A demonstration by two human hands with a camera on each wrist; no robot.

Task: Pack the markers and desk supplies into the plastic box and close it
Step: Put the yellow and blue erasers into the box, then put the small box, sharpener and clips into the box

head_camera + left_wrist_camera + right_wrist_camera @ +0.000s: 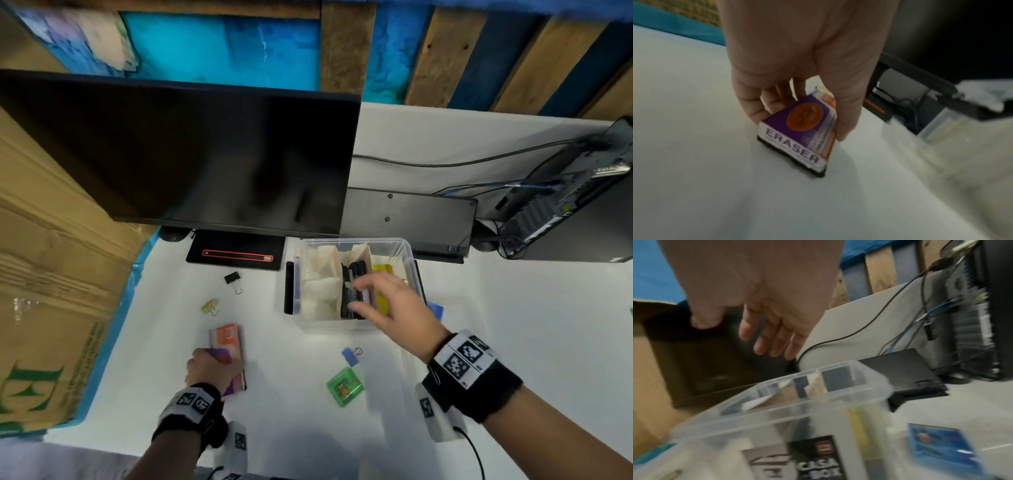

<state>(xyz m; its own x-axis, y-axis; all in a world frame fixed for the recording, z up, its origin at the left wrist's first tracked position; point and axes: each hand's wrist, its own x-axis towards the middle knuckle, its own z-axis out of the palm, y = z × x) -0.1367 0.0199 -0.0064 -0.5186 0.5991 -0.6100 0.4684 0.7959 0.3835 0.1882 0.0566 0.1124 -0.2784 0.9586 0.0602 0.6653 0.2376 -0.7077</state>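
Left fingers and thumb pinch the eraser by its two long sides, tipping it up on its black felt edge on the desk. Light, stiff block with a soft felt base; the side grip looks right, the wrapper maybe a touch slick. Its long axis runs away from the person, toward the monitor, and it sits well left of the box. Over at the box, the right hand hovers with fingers spread and loose, holding nothing, above the black markers standing inside. Binder clips and a green case wait on the desk.
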